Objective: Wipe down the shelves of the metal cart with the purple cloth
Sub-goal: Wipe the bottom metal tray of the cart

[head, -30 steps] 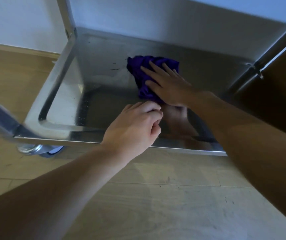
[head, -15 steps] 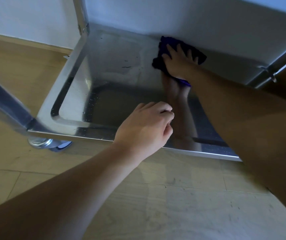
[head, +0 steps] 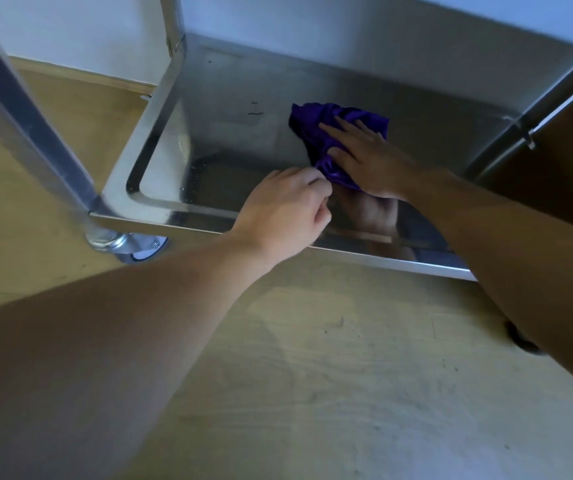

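The bottom shelf of the metal cart (head: 229, 133) is a shiny steel tray low over the floor. A crumpled purple cloth (head: 319, 133) lies on it, near the middle. My right hand (head: 368, 157) presses flat on the cloth with fingers spread, covering its right part. My left hand (head: 285, 209) is curled into a loose fist over the shelf's front rim, holding nothing that I can see. Both forearms reach in from below.
A cart leg (head: 28, 109) rises at the left front corner above a caster wheel (head: 129, 245). Another upright (head: 170, 26) stands at the back left. A white wall is behind, a dark brown panel (head: 562, 140) is at the right, and the wooden floor (head: 313, 375) lies in front.
My right hand has drawn the cloth back from the shelf's far edge toward the front, after pushing it away. My left hand stays at the front rim.
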Tool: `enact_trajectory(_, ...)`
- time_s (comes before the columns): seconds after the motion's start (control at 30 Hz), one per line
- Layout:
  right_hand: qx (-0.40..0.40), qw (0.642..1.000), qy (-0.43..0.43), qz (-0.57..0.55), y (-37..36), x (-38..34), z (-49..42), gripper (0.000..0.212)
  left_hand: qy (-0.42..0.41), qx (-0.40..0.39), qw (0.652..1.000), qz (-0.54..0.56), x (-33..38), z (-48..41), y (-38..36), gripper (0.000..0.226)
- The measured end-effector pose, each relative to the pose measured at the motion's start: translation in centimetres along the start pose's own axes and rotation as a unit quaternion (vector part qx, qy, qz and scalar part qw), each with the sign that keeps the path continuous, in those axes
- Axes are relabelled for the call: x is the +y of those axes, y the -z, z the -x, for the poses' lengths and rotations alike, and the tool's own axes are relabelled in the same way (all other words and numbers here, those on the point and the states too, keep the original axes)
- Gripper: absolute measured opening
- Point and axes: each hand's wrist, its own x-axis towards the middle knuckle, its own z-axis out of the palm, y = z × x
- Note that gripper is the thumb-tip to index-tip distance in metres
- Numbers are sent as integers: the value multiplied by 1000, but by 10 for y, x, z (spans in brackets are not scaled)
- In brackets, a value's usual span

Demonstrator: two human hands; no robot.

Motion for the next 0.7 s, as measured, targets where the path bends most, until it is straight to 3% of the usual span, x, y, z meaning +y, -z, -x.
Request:
enact_trajectory(0.2, 31, 999, -20, -19, -2, -5, 28, 51, 30, 37, 998, -47, -24, 30, 28, 28)
enact_trajectory(0.37, 71, 995, -65, -14, -13, -41, 50, 49, 105, 87, 987, -84, -60, 67, 49, 25)
enact_trajectory(0.57, 44, 999, 3, -1, -28, -120, 45, 53, 124, 80, 986, -77, -59, 68, 46, 19)
enact_trajectory(0.7, 16, 1000, 9, 6, -18, -123, 5, 53, 118, 75, 987, -82, -59, 68, 48, 19)
